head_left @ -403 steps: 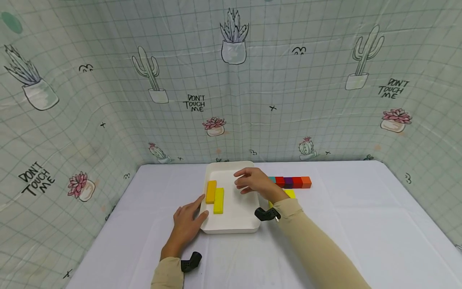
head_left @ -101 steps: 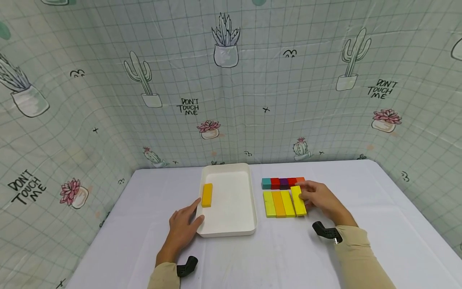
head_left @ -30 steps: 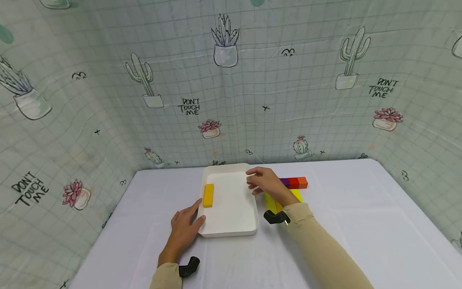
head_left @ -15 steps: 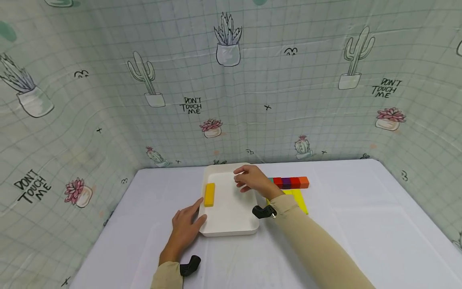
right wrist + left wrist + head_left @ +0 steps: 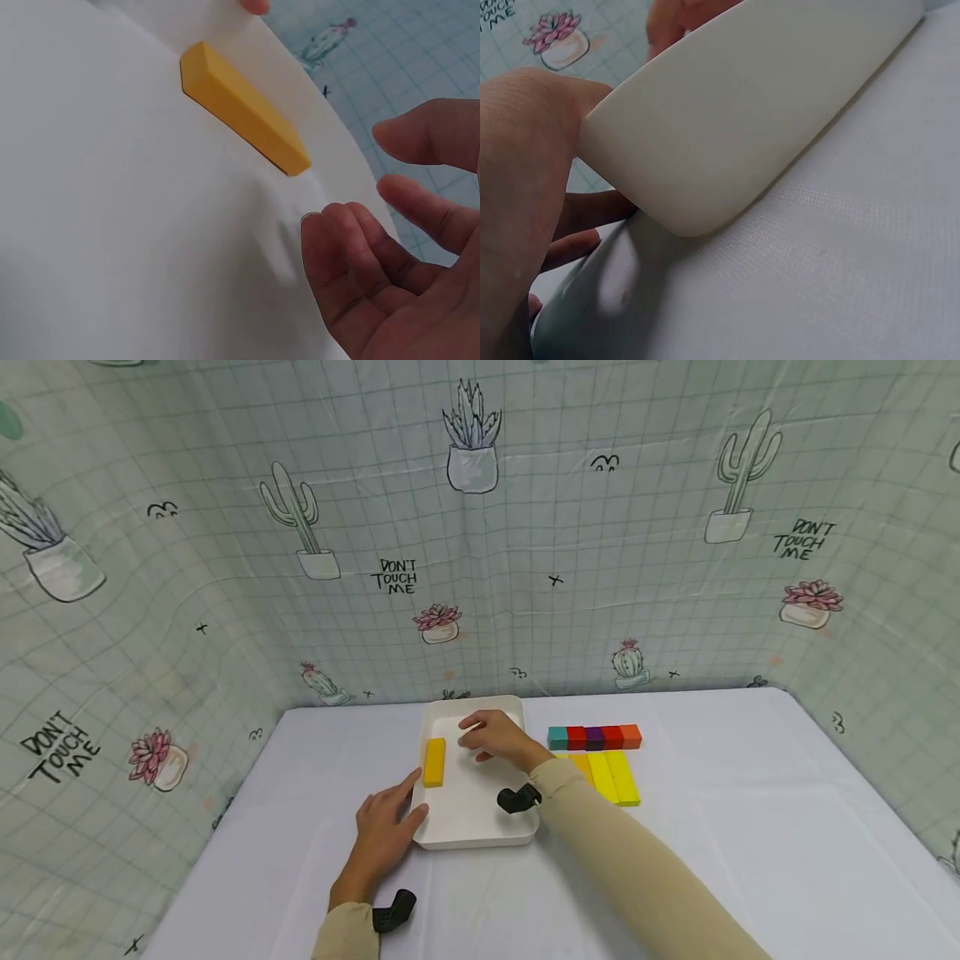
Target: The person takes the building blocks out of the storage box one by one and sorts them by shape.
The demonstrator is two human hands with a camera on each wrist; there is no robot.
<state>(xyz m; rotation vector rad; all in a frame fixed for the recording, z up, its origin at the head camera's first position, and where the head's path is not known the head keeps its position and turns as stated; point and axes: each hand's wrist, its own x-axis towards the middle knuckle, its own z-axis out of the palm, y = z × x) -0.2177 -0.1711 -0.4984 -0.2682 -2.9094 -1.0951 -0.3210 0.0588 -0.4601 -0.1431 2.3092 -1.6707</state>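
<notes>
A white tray [image 5: 480,827] lies on the table with one orange-yellow block [image 5: 434,762] against its left wall; the right wrist view shows that block [image 5: 247,109] whole. My left hand [image 5: 386,833] rests at the tray's left edge, index finger and thumb touching the rim. In the left wrist view the thumb lies on the tray's side [image 5: 697,127], other fingers low beside it. Over the tray, right of the block, hovers my right hand [image 5: 498,739]. Its fingers are loosely bent, the thumb apart, nothing between them. It does not touch the block.
Right of the tray, yellow and orange blocks [image 5: 621,778] lie side by side, partly hidden by my right sleeve. Behind them runs a row of teal, red, purple and orange cubes [image 5: 594,738]. A patterned cloth [image 5: 517,527] hangs around the white table.
Earlier the tray held two blocks; the yellow one was then set by my right hand at the row's right end. Since then that hand has moved left, empty, over the tray.
</notes>
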